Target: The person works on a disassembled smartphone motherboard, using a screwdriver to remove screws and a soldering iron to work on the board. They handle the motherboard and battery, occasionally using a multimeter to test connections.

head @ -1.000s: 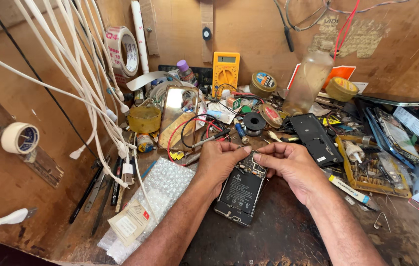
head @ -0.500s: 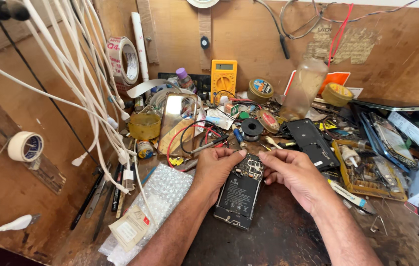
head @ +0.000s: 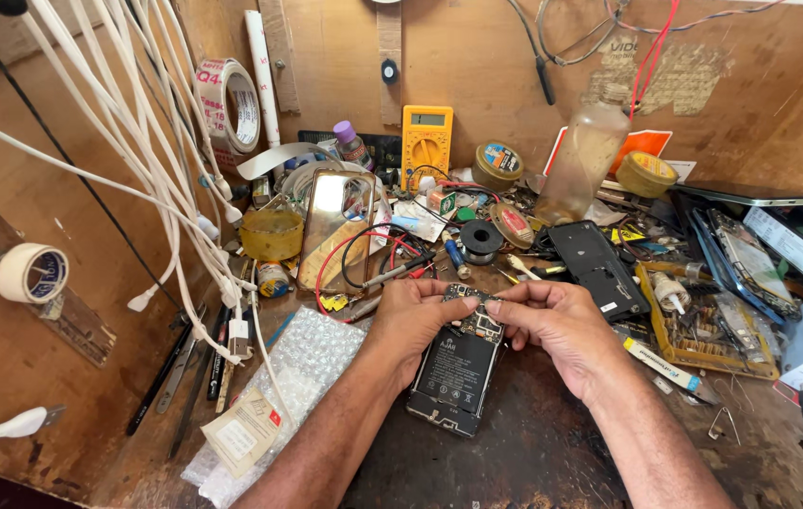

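Note:
An opened black phone [head: 456, 369] lies back-up on the dark bench, its battery and circuit board exposed. My left hand [head: 413, 322] rests on the phone's upper left corner, fingertips pinched on the circuit board [head: 475, 316]. Opposite it, my right hand [head: 552, 325] pinches the board's right side with thumb and forefinger. Both hands meet over the top end of the phone. What the fingertips hold there is too small to tell.
White cables [head: 165, 160] hang at left over a bubble-wrap sheet [head: 298, 377] and tweezers [head: 180, 363]. Behind the phone stand a yellow multimeter [head: 427, 141], a clear bottle [head: 588, 165], solder tins, tape rolls [head: 227, 104], a black back cover [head: 597, 269] and circuit boards at right.
Both hands stay at the phone's top end, fingers shifted slightly closer over the board. The view has tilted a little.

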